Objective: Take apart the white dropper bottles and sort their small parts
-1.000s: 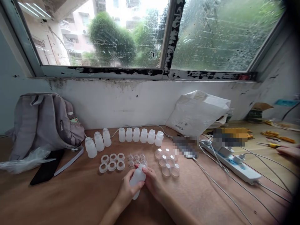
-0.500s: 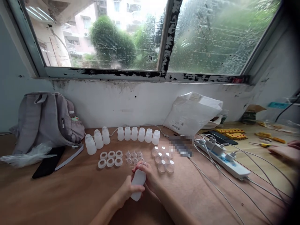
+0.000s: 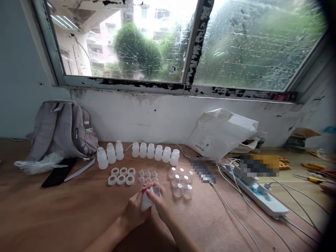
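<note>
Low over the table, my left hand (image 3: 135, 208) wraps round the body of a frosted white baby bottle (image 3: 146, 202). My right hand (image 3: 159, 201) closes round its top end, where a clear rounded piece (image 3: 156, 190) shows between the fingers. Whether that is a nipple or a cap I cannot tell. Just beyond the hands lie several clear nipples (image 3: 147, 174) in two rows. White collar rings (image 3: 121, 179) lie to their left, and clear dome caps (image 3: 177, 191) with white dots to their right.
Several open bottles (image 3: 151, 151) line the back; three topped bottles (image 3: 111, 154) stand left of them. Beyond are a grey backpack (image 3: 63, 129) and a white plastic bag (image 3: 223, 131). A power strip (image 3: 267, 201) with cables lies right, near another person's hand (image 3: 328, 187).
The bottle has been turned so that its top end faces me, and my right hand has shifted round that end. The camera view has swung a little to the left.
</note>
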Available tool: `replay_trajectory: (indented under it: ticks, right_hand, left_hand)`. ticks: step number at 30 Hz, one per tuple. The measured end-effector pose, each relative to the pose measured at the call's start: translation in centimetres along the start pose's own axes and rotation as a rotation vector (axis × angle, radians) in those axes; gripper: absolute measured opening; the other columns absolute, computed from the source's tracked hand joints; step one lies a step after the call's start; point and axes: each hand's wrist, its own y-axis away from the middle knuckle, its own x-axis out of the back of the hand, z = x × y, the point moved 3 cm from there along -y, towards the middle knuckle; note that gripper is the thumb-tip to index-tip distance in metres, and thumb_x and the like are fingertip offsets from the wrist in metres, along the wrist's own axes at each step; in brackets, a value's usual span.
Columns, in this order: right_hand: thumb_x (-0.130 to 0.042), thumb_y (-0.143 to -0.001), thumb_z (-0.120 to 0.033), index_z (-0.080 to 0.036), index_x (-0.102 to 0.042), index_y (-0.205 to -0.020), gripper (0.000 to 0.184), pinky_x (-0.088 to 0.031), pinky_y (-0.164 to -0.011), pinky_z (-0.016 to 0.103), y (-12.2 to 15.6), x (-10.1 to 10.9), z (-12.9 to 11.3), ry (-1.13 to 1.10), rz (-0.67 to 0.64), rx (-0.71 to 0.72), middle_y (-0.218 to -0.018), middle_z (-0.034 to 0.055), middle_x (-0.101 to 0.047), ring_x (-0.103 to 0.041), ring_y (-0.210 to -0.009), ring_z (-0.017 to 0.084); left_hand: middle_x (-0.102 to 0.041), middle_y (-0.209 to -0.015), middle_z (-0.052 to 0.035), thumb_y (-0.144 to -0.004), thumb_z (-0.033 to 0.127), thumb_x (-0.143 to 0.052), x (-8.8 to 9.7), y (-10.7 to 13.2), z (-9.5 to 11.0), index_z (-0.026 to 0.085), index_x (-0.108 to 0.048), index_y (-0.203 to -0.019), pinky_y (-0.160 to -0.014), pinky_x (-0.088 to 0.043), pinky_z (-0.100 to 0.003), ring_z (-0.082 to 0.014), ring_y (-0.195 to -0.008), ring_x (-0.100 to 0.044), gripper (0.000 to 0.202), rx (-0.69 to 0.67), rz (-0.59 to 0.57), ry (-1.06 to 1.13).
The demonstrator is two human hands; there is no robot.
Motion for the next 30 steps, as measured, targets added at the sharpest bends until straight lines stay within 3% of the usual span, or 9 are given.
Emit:
replay_trajectory:
  ticks: [4, 11, 16, 18, 20, 23, 26, 30]
  right_hand:
    - [-0.06, -0.07, -0.027, -0.02, -0.057, -0.075, 0.01, -0.041, -0.072, 0.029, 0.0, 0.3, 0.3, 0.103, 0.028, 0.017, -0.083, 0.0034, -0.062, -0.055, -0.08, 0.019]
    - [-0.055, -0.074, -0.032, -0.02, -0.055, -0.089, 0.019, -0.042, -0.068, 0.026, -0.3, 0.8, 1.3, 0.355, 0.063, 0.043, -0.084, 0.0026, -0.061, -0.055, -0.076, 0.018]
    - [-0.056, -0.073, -0.035, -0.02, -0.056, -0.093, 0.025, -0.041, -0.075, 0.03, -0.1, 1.6, 0.0, 0.671, -0.005, 0.29, -0.091, 0.0056, -0.057, -0.053, -0.086, 0.02]
    - [-0.05, -0.077, -0.038, -0.019, -0.056, -0.09, 0.024, -0.041, -0.072, 0.029, 0.2, 3.0, -0.5, 0.784, 0.087, 0.324, -0.088, 0.0064, -0.057, -0.054, -0.081, 0.019]
    - [-0.036, -0.084, -0.039, -0.019, -0.056, -0.084, 0.029, -0.041, -0.061, 0.027, 0.6, 5.2, -0.7, 0.878, 0.306, 0.238, -0.077, 0.0053, -0.056, -0.053, -0.063, 0.016]
    - [-0.039, -0.079, -0.047, -0.018, -0.053, -0.09, 0.034, -0.038, -0.053, 0.027, 1.3, 8.5, -0.4, 1.087, 0.511, 0.066, -0.063, 0.0022, -0.053, -0.051, -0.053, 0.017]
    - [-0.041, -0.076, -0.047, -0.016, -0.042, -0.111, 0.047, -0.037, -0.052, 0.028, 1.5, 10.4, 0.9, 1.165, 0.485, -0.109, -0.058, 0.0005, -0.053, -0.054, -0.053, 0.02]
    - [-0.042, -0.074, -0.048, -0.016, -0.044, -0.11, 0.049, -0.039, -0.056, 0.029, 1.8, 10.0, 2.4, 1.148, 0.34, -0.18, -0.053, -0.0001, -0.053, -0.057, -0.059, 0.022]
  left_hand:
    - [-0.059, -0.095, -0.0104, -0.074, 0.028, -0.048, 0.3, -0.4, -0.4, 0.016, -0.037, -0.112, -0.074, -0.049, -0.033, -0.0216, -0.088, -0.059, 0.04, -0.042, -0.021, -0.046]
    - [-0.055, -0.11, -0.0116, -0.075, 0.029, -0.049, 1.1, -0.7, -1.1, 0.016, -0.032, -0.121, -0.084, -0.045, -0.032, -0.0207, -0.1, -0.053, 0.05, -0.005, -0.04, -0.063]
    - [-0.054, -0.11, -0.011, -0.075, 0.032, -0.047, 0.8, -0.6, -1.1, 0.016, -0.032, -0.121, -0.083, -0.044, -0.033, -0.0208, -0.097, -0.054, 0.051, -0.012, -0.012, -0.064]
    - [-0.056, -0.106, -0.0108, -0.074, 0.033, -0.047, 0.8, -0.5, -1.1, 0.016, -0.033, -0.122, -0.08, -0.045, -0.034, -0.0217, -0.091, -0.056, 0.052, -0.013, -0.025, -0.101]
    - [-0.058, -0.1, -0.0099, -0.073, 0.032, -0.048, 0.8, -0.5, -1.1, 0.017, -0.035, -0.121, -0.076, -0.046, -0.035, -0.0225, -0.086, -0.056, 0.053, -0.005, -0.045, -0.142]
    - [-0.058, -0.098, -0.009, -0.069, 0.028, -0.051, 1.1, -0.4, -1.2, 0.017, -0.037, -0.12, -0.075, -0.045, -0.035, -0.0234, -0.085, -0.056, 0.054, 0.026, -0.058, -0.154]
    - [-0.058, -0.101, -0.0085, -0.066, 0.024, -0.053, 1.6, -0.3, -1.1, 0.019, -0.038, -0.118, -0.076, -0.045, -0.035, -0.0236, -0.089, -0.055, 0.054, 0.081, -0.043, -0.108]
    - [-0.057, -0.103, -0.0073, -0.067, 0.022, -0.053, 2.1, -0.1, -1.1, 0.02, -0.04, -0.115, -0.077, -0.045, -0.034, -0.0228, -0.092, -0.055, 0.049, 0.187, 0.004, -0.021]
